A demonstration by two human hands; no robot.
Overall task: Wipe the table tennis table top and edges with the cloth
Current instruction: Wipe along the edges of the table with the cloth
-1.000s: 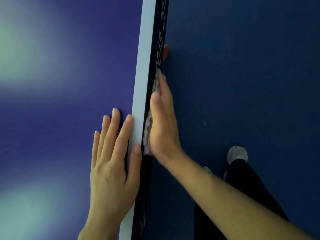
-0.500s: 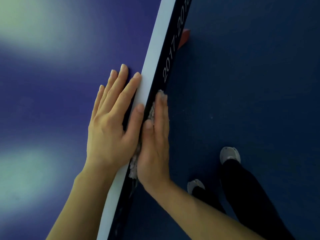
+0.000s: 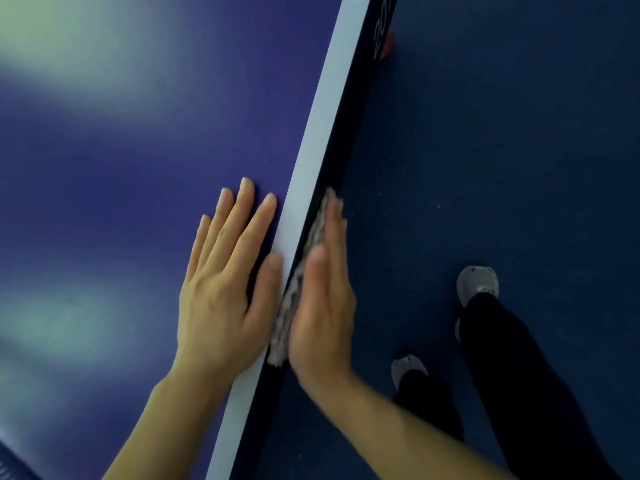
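The blue table tennis table top fills the left, with a white border line and a dark side edge running diagonally. My left hand rests flat on the top, fingers straight, thumb on the white line. My right hand presses a grey cloth flat against the side edge with straight fingers. Most of the cloth is hidden behind my palm.
Dark blue floor lies to the right of the table. My legs in black trousers and grey shoes stand close to the edge. A small orange part shows under the table's edge at the top.
The view has swung, so the table edge now slants more. Both hands have travelled together along the edge, the right one sliding the cloth on the side face.
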